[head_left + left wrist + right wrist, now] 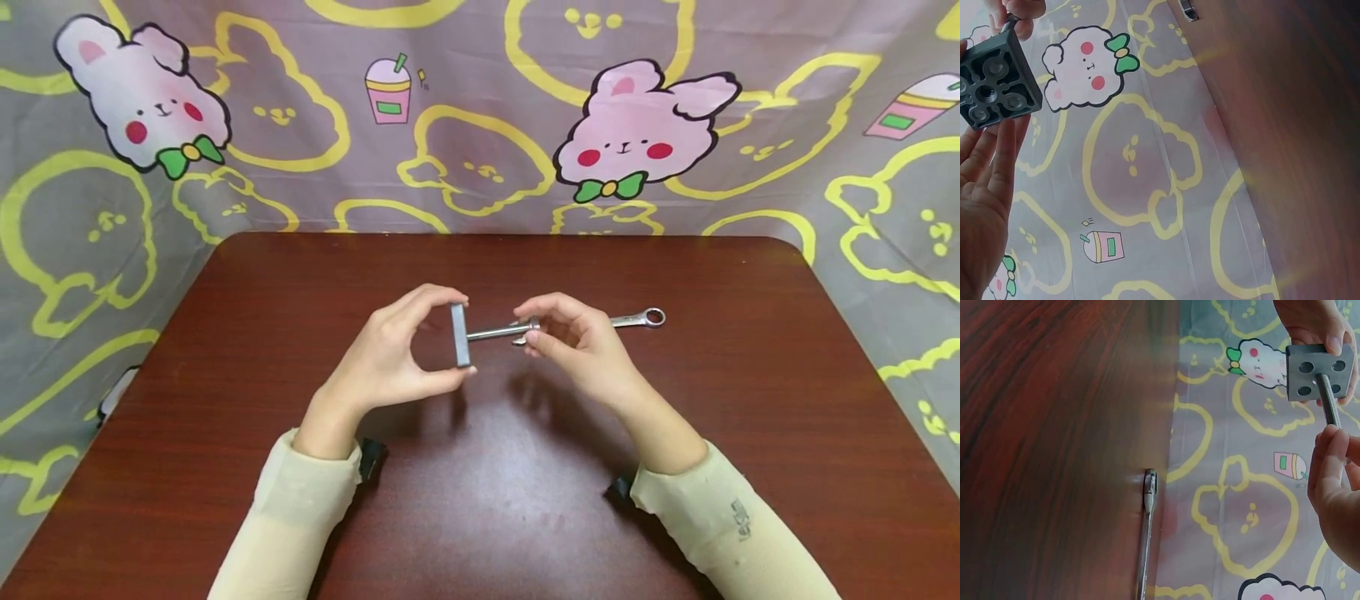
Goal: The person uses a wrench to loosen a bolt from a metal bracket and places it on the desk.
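A square grey plate (460, 335) with a hole near each corner stands on edge between the thumb and fingers of my left hand (378, 354), above the table. From its middle a long metal bolt (495, 332) sticks out toward the right. My right hand (588, 346) pinches the bolt's far end with thumb and fingertips. In the right wrist view the threaded shank (1329, 403) meets the plate's centre; how deep it sits I cannot tell. The left wrist view shows the plate's ribbed underside (1000, 81). A steel wrench (630, 321) lies beyond my right hand, partly hidden by it.
The dark red-brown wooden table (480, 500) has rounded far corners. Patterned cloth (480, 117) with cartoon rabbits hangs behind it and along both sides. Dark straps (371, 458) show at both wrists, below pale sleeves.
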Motion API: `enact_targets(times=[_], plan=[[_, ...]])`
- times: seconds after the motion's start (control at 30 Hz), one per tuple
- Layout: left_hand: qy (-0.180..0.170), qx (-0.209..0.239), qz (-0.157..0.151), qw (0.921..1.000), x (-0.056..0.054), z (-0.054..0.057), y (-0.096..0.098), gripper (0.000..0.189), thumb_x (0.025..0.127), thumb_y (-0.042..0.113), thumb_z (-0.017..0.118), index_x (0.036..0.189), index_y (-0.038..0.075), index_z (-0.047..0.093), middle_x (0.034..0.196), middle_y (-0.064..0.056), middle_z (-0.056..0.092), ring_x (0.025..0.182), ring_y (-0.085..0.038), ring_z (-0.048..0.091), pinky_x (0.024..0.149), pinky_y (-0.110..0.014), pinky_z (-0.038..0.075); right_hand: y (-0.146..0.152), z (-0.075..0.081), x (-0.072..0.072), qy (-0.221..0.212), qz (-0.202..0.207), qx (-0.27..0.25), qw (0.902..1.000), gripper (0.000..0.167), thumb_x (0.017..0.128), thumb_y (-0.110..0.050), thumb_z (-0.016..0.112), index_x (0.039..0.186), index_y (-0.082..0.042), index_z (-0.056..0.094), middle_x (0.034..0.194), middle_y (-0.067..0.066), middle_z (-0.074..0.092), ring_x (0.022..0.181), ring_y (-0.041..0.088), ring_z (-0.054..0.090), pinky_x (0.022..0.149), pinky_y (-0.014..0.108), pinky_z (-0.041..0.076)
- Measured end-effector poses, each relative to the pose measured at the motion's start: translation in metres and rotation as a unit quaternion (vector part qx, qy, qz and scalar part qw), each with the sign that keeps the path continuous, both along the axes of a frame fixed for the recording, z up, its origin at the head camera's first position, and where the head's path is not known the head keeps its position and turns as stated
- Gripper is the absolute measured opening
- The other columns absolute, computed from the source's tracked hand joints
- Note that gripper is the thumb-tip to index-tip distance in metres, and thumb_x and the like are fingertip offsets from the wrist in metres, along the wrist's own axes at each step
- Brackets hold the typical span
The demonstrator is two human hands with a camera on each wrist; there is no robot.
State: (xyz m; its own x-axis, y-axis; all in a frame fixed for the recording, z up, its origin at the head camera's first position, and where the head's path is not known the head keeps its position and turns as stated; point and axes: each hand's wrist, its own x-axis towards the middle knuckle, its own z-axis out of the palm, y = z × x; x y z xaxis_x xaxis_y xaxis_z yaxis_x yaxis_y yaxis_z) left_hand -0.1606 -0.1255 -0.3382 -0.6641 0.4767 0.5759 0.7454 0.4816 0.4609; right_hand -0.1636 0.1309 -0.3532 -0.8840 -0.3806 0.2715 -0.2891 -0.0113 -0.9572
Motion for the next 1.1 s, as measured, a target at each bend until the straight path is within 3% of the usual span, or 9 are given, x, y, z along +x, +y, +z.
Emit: enact_targets(times=[0.27,0.43,0.53,0.67,0.87,1.1], plan=[[0.002,0.006,-0.005,1.0000,0.000,0.000,0.001,0.069,0.064,0.022,0.091,0.124,0.007,0.059,0.118,-0.003,0.065,0.101,-0.014,0.064,0.079,-0.032,0.058,0.001,-0.004,-0.002,-0.010,-0.015,-0.022,0.9996,0.027,0.089,0.010,0.063,0.115,0.012,0.058,0.097,-0.008,0.069,0.081,0.013,0.070,0.077,0.027,0.061],[0.019,0.006,-0.004,0.9998,-0.001,-0.002,0.000,0.068,0.065,0.015,0.089,0.124,0.005,0.058,0.122,-0.006,0.064,0.107,-0.016,0.062,0.079,-0.031,0.057,0.003,-0.005,-0.005,-0.088,-0.043,-0.010,0.9951,0.025,0.096,-0.002,0.059,0.118,0.011,0.058,0.089,-0.007,0.070,0.077,0.012,0.070,0.074,0.025,0.060],[0.028,0.007,-0.008,0.9995,-0.002,-0.003,0.000,0.067,0.065,0.011,0.088,0.125,0.005,0.058,0.124,-0.007,0.063,0.111,-0.018,0.061,0.080,-0.032,0.057,0.004,-0.007,-0.006,-0.124,-0.057,0.011,0.9906,0.023,0.100,-0.010,0.055,0.113,0.009,0.060,0.080,-0.006,0.070,0.071,0.010,0.068,0.067,0.023,0.057],[0.040,0.007,-0.013,0.9991,-0.003,-0.003,0.001,0.066,0.066,0.008,0.087,0.125,0.004,0.057,0.124,-0.008,0.063,0.112,-0.019,0.060,0.082,-0.032,0.056,0.003,-0.008,-0.008,-0.121,-0.059,0.046,0.9898,0.026,0.102,-0.015,0.053,0.102,0.009,0.061,0.073,-0.006,0.068,0.067,0.010,0.065,0.060,0.024,0.051],[0.048,0.005,-0.020,0.9986,-0.003,-0.004,0.002,0.066,0.067,0.006,0.085,0.126,0.003,0.057,0.125,-0.010,0.062,0.110,-0.019,0.060,0.080,-0.037,0.057,0.001,-0.009,-0.010,-0.103,-0.064,0.063,0.9906,0.030,0.101,-0.017,0.053,0.098,0.012,0.062,0.069,-0.008,0.067,0.065,0.009,0.064,0.057,0.024,0.047],[0.050,0.001,-0.020,0.9985,-0.004,-0.004,0.003,0.065,0.067,0.006,0.085,0.126,0.003,0.057,0.124,-0.010,0.062,0.109,-0.019,0.060,0.080,-0.035,0.058,0.002,-0.008,-0.010,-0.113,-0.070,0.053,0.9898,0.020,0.099,-0.015,0.056,0.092,0.001,0.066,0.069,-0.008,0.066,0.065,0.008,0.063,0.057,0.022,0.048]])
